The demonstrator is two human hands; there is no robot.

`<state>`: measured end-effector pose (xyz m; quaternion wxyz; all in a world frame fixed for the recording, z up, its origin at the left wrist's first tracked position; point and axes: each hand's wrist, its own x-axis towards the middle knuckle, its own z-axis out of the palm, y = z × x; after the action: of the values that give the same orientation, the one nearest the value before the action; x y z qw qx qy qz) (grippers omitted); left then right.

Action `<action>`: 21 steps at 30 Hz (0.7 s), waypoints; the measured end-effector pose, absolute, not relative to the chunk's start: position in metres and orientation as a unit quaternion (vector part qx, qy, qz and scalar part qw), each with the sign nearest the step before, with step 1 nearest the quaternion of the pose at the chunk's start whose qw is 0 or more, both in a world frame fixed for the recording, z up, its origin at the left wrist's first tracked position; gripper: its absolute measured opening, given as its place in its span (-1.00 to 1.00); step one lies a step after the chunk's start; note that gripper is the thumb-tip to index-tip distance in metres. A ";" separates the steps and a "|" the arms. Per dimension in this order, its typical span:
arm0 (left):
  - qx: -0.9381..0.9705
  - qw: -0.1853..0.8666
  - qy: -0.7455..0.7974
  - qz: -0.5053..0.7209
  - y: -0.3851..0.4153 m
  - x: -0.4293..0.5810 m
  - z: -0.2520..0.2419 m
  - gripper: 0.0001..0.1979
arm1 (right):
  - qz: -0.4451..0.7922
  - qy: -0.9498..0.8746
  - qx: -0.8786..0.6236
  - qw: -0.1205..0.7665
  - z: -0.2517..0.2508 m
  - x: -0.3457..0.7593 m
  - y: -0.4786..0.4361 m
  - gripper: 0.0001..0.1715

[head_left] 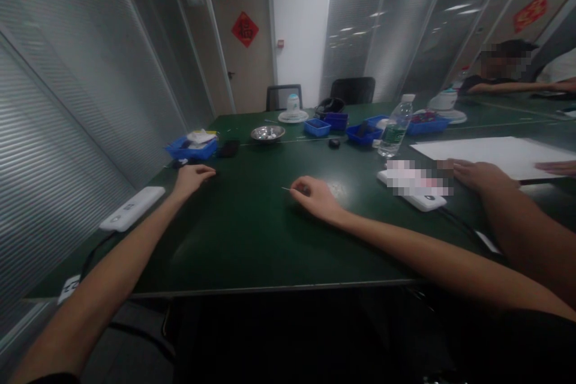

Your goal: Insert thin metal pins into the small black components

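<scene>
My right hand (315,197) is above the middle of the green table, thumb and forefinger pinched on a thin, pale, needle-like stick (285,188) that points left. Its exact kind is too small to tell. My left hand (193,179) is further left, with fingertips pressed together. Whatever it may hold is too small to make out. Between the two hands lies bare green tabletop (243,210). Beyond them stands a shiny metal bowl (268,134) with small white bits in it.
White power banks with cables lie at left (132,209) and right (416,192). At the back are blue trays (317,128), a black mouse-like object (334,143) and a small fan (293,114). A water bottle (396,129) stands right, near a co-worker's hand (483,174) on white board.
</scene>
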<state>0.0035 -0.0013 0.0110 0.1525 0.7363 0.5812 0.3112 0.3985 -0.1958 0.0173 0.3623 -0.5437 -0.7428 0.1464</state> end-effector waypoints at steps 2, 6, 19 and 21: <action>0.791 0.212 0.480 0.313 -0.026 0.042 0.015 -0.66 | 0.147 -0.752 -0.531 0.362 0.016 0.398 -0.195 -0.81; 0.870 0.308 0.288 0.257 -0.085 0.111 0.015 -0.72 | 0.140 -0.773 -0.504 0.359 0.014 0.398 -0.194 -0.82; 0.913 0.267 0.221 0.216 -0.126 0.134 0.014 -0.70 | 0.150 -0.797 -0.488 0.322 0.014 0.396 -0.198 -0.87; 0.918 0.252 0.218 0.213 -0.123 0.133 0.013 -0.72 | 0.144 -0.802 -0.485 0.317 0.014 0.395 -0.200 -0.87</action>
<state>0.1332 -0.1227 0.0128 0.2525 0.9182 0.2181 0.2134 0.3954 -0.1997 0.0137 0.3173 -0.4850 -0.8022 0.1435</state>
